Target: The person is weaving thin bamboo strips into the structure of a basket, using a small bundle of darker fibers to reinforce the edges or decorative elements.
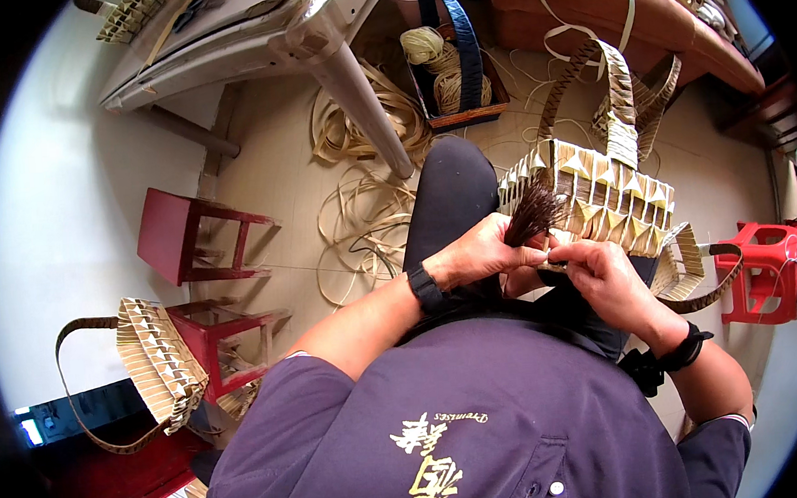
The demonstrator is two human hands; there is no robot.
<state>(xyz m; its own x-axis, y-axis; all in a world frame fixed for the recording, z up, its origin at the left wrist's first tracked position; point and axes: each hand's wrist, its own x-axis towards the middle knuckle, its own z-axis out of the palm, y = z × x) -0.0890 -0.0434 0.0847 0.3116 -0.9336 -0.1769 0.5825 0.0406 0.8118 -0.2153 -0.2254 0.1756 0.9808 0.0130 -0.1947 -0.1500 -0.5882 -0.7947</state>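
Bundle of dark fibres (533, 211) at centre frame, fanned upward, base pinched between both hands. Left hand (481, 253) closed around the base, thumb and fingers tight. Right hand (605, 273) just beside it, fingertips (559, 256) pinching the same end; hands touching. Directly behind, upper right of centre: woven basket (596, 196) of pale strips, triangular pattern, resting on the lap, its braided handle (621, 89) arching upward. Black bands on both wrists. Further out: loose cane strips (360, 219) coiled on the floor, centre left, beside a white table leg (362, 96). Box with raffia rolls (452, 72) at top centre. Second woven basket (159, 359) at lower left, on a red stool (226, 337); another red stool (188, 234) above it. Red plastic stool (769, 263) at right edge.
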